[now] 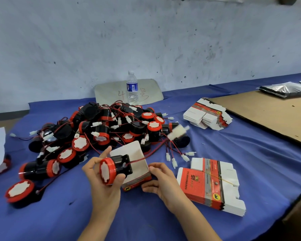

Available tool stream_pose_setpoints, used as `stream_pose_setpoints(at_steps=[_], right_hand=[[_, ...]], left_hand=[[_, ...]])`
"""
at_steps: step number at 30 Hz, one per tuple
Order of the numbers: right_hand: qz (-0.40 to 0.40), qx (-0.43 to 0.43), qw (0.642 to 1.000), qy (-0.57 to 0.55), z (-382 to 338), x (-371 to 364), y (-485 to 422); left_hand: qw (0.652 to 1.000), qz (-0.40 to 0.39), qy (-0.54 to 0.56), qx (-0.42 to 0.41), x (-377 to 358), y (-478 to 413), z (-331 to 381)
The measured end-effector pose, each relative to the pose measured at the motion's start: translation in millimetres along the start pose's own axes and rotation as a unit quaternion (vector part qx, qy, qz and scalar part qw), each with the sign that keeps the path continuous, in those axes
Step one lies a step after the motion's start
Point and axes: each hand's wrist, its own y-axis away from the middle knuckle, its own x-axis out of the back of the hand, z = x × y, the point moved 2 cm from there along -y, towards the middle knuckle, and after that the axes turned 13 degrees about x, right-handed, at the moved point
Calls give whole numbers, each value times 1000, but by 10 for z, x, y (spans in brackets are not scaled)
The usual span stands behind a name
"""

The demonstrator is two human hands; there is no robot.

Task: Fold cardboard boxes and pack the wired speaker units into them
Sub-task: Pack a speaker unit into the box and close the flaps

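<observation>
Left hand (96, 182) gripping speaker (109, 170), box (140, 168) seemingly open, half-hidden

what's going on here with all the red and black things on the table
A person is packing wired speakers into small cardboard boxes. The left hand holds one red-and-black speaker unit at the mouth of an opened box, which the right hand steadies on the blue cloth. A tangled pile of units lies behind, and a stack of flat boxes waits to the right.
</observation>
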Motion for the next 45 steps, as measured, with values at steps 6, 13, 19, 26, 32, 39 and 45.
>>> stream_pose_setpoints(at_steps=[6, 13, 19, 26, 32, 39, 45], right_hand=[[-37, 25, 997, 56, -3, -23, 26], [-42, 114, 991, 60, -53, -8, 43], [30, 296, 955, 14, -127, -40, 104], [200, 449, 864, 112, -174, 79, 154], [33, 530, 764, 365, -60, -117, 260], [4, 508, 745, 432, -91, -182, 213], [40, 375, 861, 340, -51, -73, 129]], left_hand=[[997, 32, -62, -26, 25, -33, -42], [970, 7, -237, -45, 42, -112, -242], [951, -13, -308, -24, 18, -108, -268], [943, 6, -332, -20, 28, -115, -278], [942, -9, -333, -32, 18, -89, -259], [947, -58, -312, -46, -54, -25, -190], [943, -95, -317, -40, -108, 31, -181]])
